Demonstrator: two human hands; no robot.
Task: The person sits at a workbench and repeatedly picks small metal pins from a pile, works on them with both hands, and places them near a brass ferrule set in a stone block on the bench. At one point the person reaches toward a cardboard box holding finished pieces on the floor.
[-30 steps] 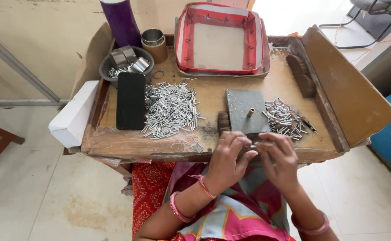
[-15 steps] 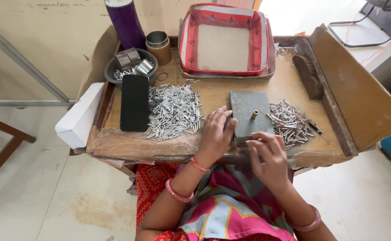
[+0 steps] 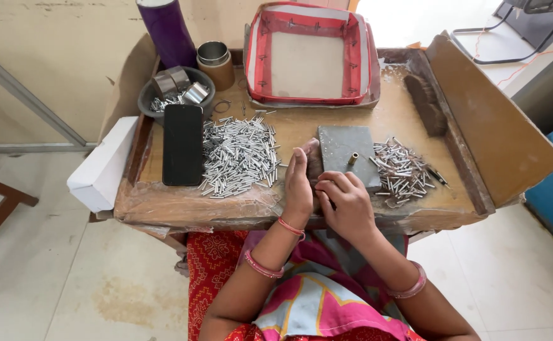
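- Left hand [image 3: 300, 184] had slid off the grey metal block [image 3: 348, 155] twd the pile of small metal tubes [image 3: 238, 155] at its 9 o'clock, fingers straight, grip unclear.
- Right hand [image 3: 346, 203] stayed curled at block's 6 o'clock edge; contents can't tell.
- Brass pin [image 3: 352, 158] upright on block, untouched.

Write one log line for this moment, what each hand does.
left hand: beside grey block | right hand: at block's near edge | grip: unclear

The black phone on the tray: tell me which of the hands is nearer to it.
Left. The left hand is at the edge of the big pin pile beside the black phone; the right hand is farther, below the grey block.
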